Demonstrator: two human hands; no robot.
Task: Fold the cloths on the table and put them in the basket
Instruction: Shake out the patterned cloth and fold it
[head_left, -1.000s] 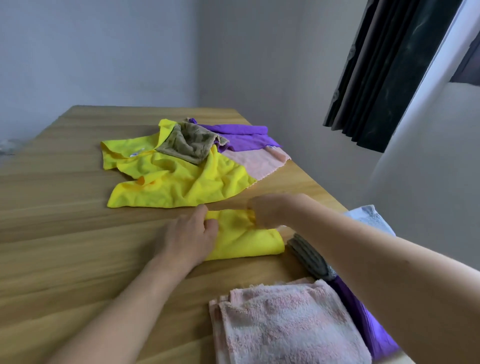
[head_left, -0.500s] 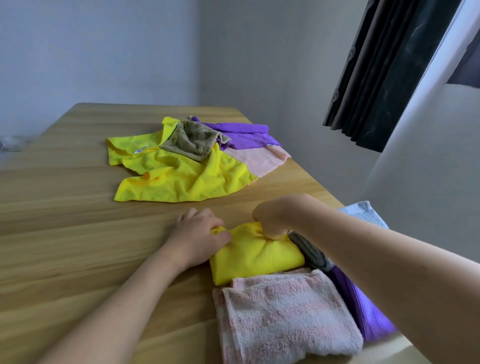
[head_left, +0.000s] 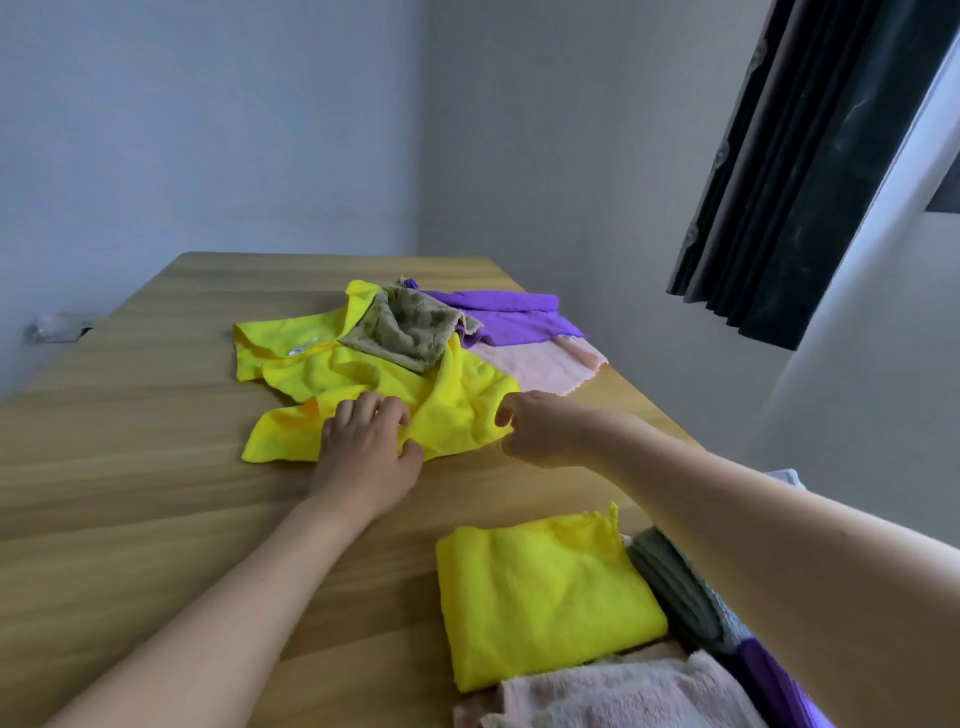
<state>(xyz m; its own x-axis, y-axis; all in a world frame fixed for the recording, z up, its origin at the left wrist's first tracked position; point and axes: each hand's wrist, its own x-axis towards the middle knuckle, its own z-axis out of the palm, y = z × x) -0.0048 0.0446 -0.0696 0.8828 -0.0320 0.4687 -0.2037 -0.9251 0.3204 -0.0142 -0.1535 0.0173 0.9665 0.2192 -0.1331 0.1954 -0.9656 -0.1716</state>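
Matt wood-grain table (head_left: 156, 493), fuzzy microfibre yellow cloth (head_left: 374, 379).

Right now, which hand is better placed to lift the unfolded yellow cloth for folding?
Left, probably. The left hand already rests on the unfolded yellow cloth with its fingers on the fabric; the right hand sits at the cloth's near right edge, contact unclear.
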